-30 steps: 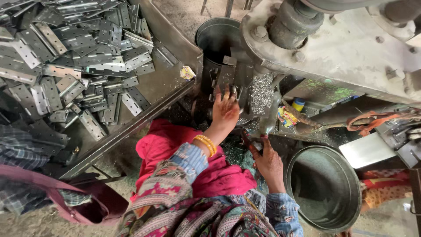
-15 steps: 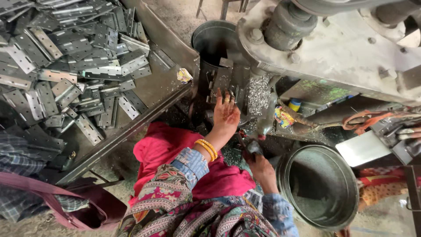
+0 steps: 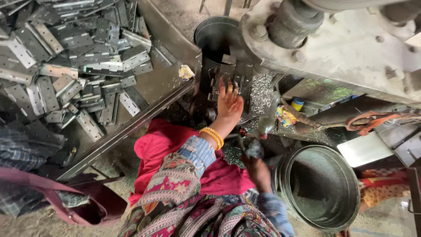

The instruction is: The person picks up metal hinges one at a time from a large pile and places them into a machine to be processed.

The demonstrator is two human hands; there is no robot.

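From the head camera, your left hand [image 3: 229,102] lies flat with the fingers spread, pressing on the small metal piece [image 3: 224,80] in the dark machine block [image 3: 219,72]. The piece sits right under your fingertips, just ahead of your palm. It looks like its long side points away from you, toward the gray bucket [image 3: 215,31]. Your right hand [image 3: 258,172] is lower and nearer to you, beside the big round tub [image 3: 289,175]. It is blurry. It seems closed on a handle [image 3: 254,150], but I cannot tell. Your left hand is the closer one.
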